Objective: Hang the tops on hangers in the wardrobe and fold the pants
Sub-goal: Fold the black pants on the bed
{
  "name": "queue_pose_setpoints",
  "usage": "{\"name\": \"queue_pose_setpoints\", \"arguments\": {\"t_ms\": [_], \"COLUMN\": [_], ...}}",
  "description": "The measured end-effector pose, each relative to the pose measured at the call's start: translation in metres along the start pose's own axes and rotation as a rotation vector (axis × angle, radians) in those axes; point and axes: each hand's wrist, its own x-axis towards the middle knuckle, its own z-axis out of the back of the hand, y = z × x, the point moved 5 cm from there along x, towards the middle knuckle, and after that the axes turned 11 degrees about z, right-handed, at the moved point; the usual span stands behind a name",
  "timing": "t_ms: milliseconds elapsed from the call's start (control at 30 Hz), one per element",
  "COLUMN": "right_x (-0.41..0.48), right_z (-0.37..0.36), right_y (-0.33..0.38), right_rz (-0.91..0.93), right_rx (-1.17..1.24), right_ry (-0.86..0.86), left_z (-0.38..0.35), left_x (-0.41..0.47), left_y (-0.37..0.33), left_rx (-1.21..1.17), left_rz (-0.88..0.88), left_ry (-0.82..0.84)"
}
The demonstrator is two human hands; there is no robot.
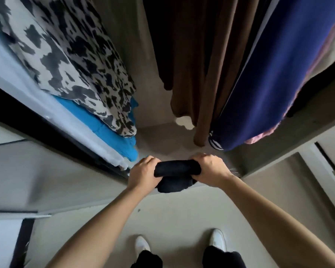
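Since the patterned top (66, 55), brown top (197, 64) and navy top (269, 74) hang in the wardrobe (159, 136), hanging looks done; your left hand (143, 171) and right hand (209, 169) each grip an end of the folded black pants (177, 169) at its floor edge, not yet set down.

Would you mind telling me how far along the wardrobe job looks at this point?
Done: a patterned top, brown top and navy top hang up. In hand: left hand and right hand grip the folded black pants at the wardrobe floor's front edge. Left: setting the pants down; any other clothes are out of view.
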Motion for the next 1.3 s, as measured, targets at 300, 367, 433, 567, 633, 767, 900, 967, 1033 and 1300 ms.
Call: {"name": "queue_pose_setpoints", "arguments": {"t_ms": [300, 367, 433, 567, 633, 767, 900, 967, 1033, 1300], "right_x": [0.089, 0.114, 0.140, 0.192, 0.210, 0.219, 0.202, 0.197, 0.194, 0.199], "right_z": [-0.209, -0.249, -0.282, -0.329, -0.350, -0.434, -0.550, -0.572, -0.582, -0.573], "right_y": [-0.102, -0.127, -0.149, -0.184, -0.198, -0.230, -0.281, -0.290, -0.288, -0.287], "right_rz": [-0.059, -0.034, -0.016, 0.054, 0.097, 0.134, 0.082, 0.065, 0.059, -0.007], "right_rx": [-0.024, -0.052, -0.100, -0.275, -0.386, -0.419, -0.327, -0.196, -0.114, -0.015], "right_ry": [-0.012, -0.007, -0.006, -0.088, -0.190, -0.275, 0.041, 0.010, 0.004, -0.095], "left_z": [-0.220, -0.269, -0.313, -0.360, -0.375, -0.458, -0.575, -0.600, -0.606, -0.592], "left_x": [0.102, 0.127, 0.153, 0.200, 0.212, 0.210, 0.189, 0.180, 0.170, 0.198], "left_y": [0.097, 0.119, 0.139, 0.164, 0.175, 0.215, 0.254, 0.270, 0.275, 0.238], "left_rx": [-0.049, -0.043, -0.080, -0.111, -0.003, 0.105, 0.179, 0.101, 0.066, 0.263], "left_rz": [-0.094, -0.059, -0.050, -0.122, -0.227, -0.235, -0.178, -0.145, -0.133, -0.293], "left_ry": [-0.036, -0.030, -0.015, -0.182, -0.397, -0.485, -0.119, -0.051, -0.043, 0.048]}}
